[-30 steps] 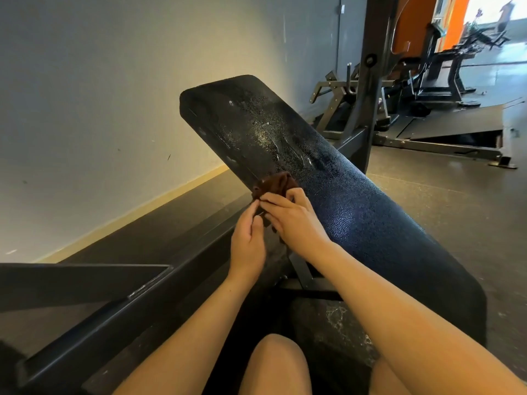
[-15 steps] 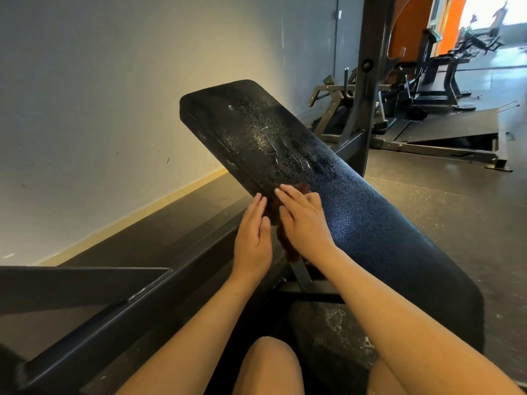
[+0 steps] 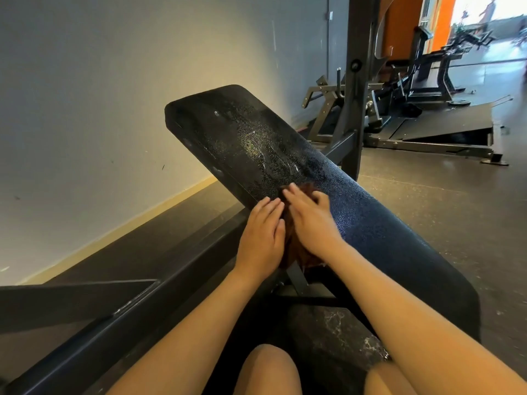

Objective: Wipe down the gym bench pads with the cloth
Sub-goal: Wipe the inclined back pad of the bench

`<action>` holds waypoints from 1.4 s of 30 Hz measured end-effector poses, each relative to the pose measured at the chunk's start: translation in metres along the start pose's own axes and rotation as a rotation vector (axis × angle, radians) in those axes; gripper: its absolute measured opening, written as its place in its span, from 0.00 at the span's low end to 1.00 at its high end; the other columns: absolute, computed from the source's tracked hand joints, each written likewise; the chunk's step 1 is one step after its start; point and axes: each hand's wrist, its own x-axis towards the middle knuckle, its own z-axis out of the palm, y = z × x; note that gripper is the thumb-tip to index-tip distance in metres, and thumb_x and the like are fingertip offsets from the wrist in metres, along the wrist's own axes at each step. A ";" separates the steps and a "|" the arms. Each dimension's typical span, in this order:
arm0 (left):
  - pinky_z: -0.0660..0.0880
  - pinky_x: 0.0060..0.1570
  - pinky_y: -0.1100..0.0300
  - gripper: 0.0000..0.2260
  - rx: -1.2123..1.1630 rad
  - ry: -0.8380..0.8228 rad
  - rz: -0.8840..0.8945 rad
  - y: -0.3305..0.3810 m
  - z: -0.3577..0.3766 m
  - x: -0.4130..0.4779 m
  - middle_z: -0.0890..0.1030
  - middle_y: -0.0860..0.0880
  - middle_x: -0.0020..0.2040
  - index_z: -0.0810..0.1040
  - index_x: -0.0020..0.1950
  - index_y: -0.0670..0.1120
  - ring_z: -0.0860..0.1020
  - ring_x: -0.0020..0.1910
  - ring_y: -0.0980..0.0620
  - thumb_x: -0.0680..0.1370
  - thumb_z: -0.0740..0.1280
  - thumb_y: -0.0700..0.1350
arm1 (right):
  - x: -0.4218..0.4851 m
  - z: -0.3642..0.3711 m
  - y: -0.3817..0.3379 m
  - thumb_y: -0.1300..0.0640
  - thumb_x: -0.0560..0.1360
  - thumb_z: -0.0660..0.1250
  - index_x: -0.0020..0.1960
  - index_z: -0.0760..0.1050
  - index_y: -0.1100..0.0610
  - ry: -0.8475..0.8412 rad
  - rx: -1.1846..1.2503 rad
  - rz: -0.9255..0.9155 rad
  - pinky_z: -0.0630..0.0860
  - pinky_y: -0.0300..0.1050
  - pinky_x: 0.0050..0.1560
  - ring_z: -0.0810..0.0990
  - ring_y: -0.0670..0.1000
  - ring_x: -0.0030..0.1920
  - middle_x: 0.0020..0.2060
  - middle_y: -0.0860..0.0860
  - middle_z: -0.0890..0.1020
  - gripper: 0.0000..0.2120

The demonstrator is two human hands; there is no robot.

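A long black bench pad [image 3: 370, 223] slants up and away from me, with wet streaks and droplets on its far half. A brown cloth [image 3: 296, 252] lies on the pad's near left edge, mostly covered by my hands. My right hand [image 3: 310, 220] lies flat on the cloth with fingers straight, pressing it onto the pad. My left hand [image 3: 263, 235] rests flat beside it with straight fingers, over the cloth's left part at the pad's side edge. A lower black seat pad [image 3: 328, 337] with whitish marks sits between my knees.
A dark steel frame beam [image 3: 128, 317] runs along the left of the bench beside a grey wall. A black upright post [image 3: 356, 81] stands behind the pad. Other gym machines [image 3: 413, 89] and a ramp plate stand at the back right on a dark floor.
Both hands went from pinching the bunched cloth to lying flat on it. They spread it and slid it a little up the pad.
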 end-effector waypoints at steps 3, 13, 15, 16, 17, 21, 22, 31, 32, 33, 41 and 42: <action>0.51 0.77 0.63 0.18 0.074 0.011 0.057 0.000 0.010 -0.001 0.71 0.48 0.74 0.71 0.75 0.43 0.61 0.77 0.53 0.85 0.58 0.44 | 0.007 -0.010 0.027 0.56 0.85 0.52 0.77 0.64 0.51 0.016 0.034 0.240 0.54 0.51 0.75 0.56 0.61 0.75 0.79 0.48 0.60 0.21; 0.68 0.71 0.52 0.17 0.201 0.036 0.119 0.008 0.017 0.043 0.79 0.46 0.65 0.77 0.68 0.41 0.72 0.67 0.49 0.84 0.57 0.45 | 0.001 -0.010 0.026 0.56 0.84 0.56 0.79 0.60 0.49 -0.066 0.148 -0.043 0.55 0.47 0.77 0.58 0.51 0.77 0.78 0.45 0.61 0.24; 0.68 0.69 0.51 0.18 0.273 0.032 0.151 0.005 0.024 0.043 0.78 0.48 0.66 0.77 0.69 0.42 0.72 0.67 0.49 0.84 0.56 0.47 | 0.014 -0.011 0.050 0.56 0.84 0.57 0.78 0.61 0.49 -0.048 0.131 0.049 0.53 0.49 0.76 0.58 0.53 0.78 0.78 0.46 0.61 0.23; 0.68 0.69 0.51 0.19 0.293 0.036 0.153 0.005 0.027 0.042 0.78 0.49 0.67 0.77 0.70 0.43 0.71 0.67 0.49 0.84 0.56 0.48 | 0.020 -0.014 0.061 0.56 0.84 0.56 0.78 0.61 0.50 -0.024 0.144 0.140 0.55 0.51 0.76 0.58 0.55 0.78 0.79 0.47 0.60 0.23; 0.68 0.69 0.51 0.19 0.301 0.041 0.146 0.004 0.029 0.042 0.77 0.50 0.68 0.76 0.70 0.44 0.70 0.68 0.50 0.84 0.55 0.48 | 0.025 -0.016 0.068 0.56 0.84 0.56 0.78 0.61 0.51 0.007 0.153 0.235 0.57 0.53 0.76 0.59 0.56 0.78 0.79 0.48 0.60 0.23; 0.69 0.67 0.50 0.19 0.320 0.076 0.126 0.010 0.031 0.046 0.78 0.50 0.67 0.77 0.70 0.45 0.72 0.66 0.49 0.84 0.55 0.48 | 0.029 -0.016 0.048 0.61 0.83 0.56 0.77 0.64 0.60 0.037 0.137 0.249 0.58 0.51 0.76 0.60 0.57 0.77 0.77 0.56 0.63 0.22; 0.70 0.66 0.50 0.19 0.326 0.085 0.126 0.010 0.032 0.051 0.79 0.49 0.66 0.78 0.68 0.44 0.73 0.65 0.48 0.83 0.56 0.48 | 0.028 -0.015 0.038 0.62 0.83 0.57 0.76 0.65 0.61 0.015 0.163 0.146 0.57 0.49 0.76 0.61 0.56 0.77 0.76 0.57 0.65 0.21; 0.68 0.64 0.52 0.18 0.417 0.006 0.103 0.022 0.042 0.088 0.79 0.53 0.67 0.79 0.68 0.47 0.73 0.66 0.51 0.83 0.57 0.50 | 0.049 -0.015 0.091 0.57 0.84 0.54 0.78 0.61 0.54 0.032 0.151 0.290 0.60 0.57 0.75 0.60 0.59 0.76 0.78 0.52 0.61 0.23; 0.67 0.66 0.53 0.18 0.409 0.010 0.089 0.021 0.043 0.087 0.79 0.54 0.68 0.78 0.69 0.47 0.72 0.67 0.52 0.84 0.57 0.50 | 0.051 -0.014 0.093 0.57 0.84 0.54 0.77 0.62 0.56 0.064 0.153 0.352 0.63 0.59 0.74 0.62 0.60 0.75 0.77 0.53 0.63 0.22; 0.67 0.66 0.54 0.18 0.411 0.015 0.079 0.021 0.043 0.087 0.78 0.54 0.68 0.78 0.69 0.48 0.72 0.67 0.53 0.84 0.57 0.50 | 0.053 -0.013 0.090 0.58 0.83 0.54 0.76 0.64 0.58 0.083 0.147 0.364 0.66 0.60 0.72 0.65 0.61 0.73 0.75 0.55 0.66 0.21; 0.68 0.60 0.51 0.18 0.453 -0.011 0.080 0.026 0.047 0.103 0.80 0.53 0.65 0.80 0.67 0.48 0.74 0.63 0.51 0.82 0.58 0.49 | 0.054 -0.014 0.082 0.60 0.83 0.59 0.77 0.65 0.56 -0.006 0.230 0.058 0.54 0.46 0.77 0.59 0.53 0.77 0.77 0.51 0.64 0.22; 0.68 0.61 0.52 0.18 0.452 -0.009 0.081 0.025 0.048 0.103 0.80 0.54 0.66 0.79 0.68 0.48 0.74 0.64 0.52 0.82 0.57 0.50 | 0.058 -0.019 0.091 0.60 0.83 0.58 0.76 0.65 0.57 0.010 0.214 0.157 0.56 0.49 0.76 0.60 0.55 0.77 0.77 0.52 0.64 0.22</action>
